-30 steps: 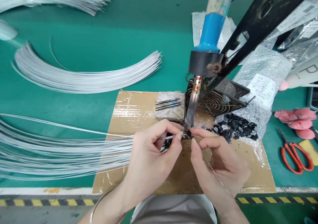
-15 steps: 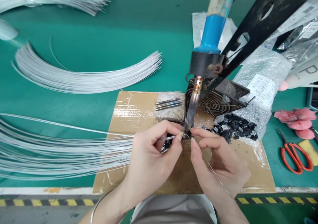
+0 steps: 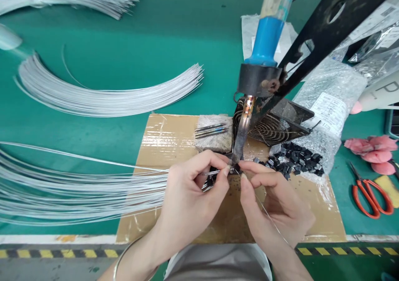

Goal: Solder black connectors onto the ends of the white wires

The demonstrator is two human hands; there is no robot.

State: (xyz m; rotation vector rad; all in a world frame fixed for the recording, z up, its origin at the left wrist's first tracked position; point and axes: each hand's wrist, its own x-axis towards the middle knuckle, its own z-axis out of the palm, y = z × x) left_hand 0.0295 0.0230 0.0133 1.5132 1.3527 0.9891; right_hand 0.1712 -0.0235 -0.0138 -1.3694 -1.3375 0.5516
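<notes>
My left hand [image 3: 195, 198] pinches a thin grey-white wire [image 3: 124, 163], its end held at the tip of a soldering iron [image 3: 241, 141]. The iron is clamped in a black metal bracket [image 3: 314, 48] and points down. My right hand [image 3: 274, 202] is closed in a pinch on a thin strand of solder wire [image 3: 268, 214], which reaches the iron's tip and trails back across the palm. Beneath my left hand more wires [image 3: 93, 193] spread out to the left. The small part right at the tip is mostly hidden by my fingers.
A cardboard sheet [image 3: 168, 139] lies under my hands. Small black pieces [image 3: 296, 158] are heaped right of a black fan [image 3: 271, 125]. Red-handled scissors [image 3: 370, 195] lie far right. A wire bundle [image 3: 112, 102] rests on the green mat; a sponge block [image 3: 215, 141] holds iron tips.
Both hands stay at the iron's tip in nearly the same pose. My right thumb and fingers have shifted very slightly to the right.
</notes>
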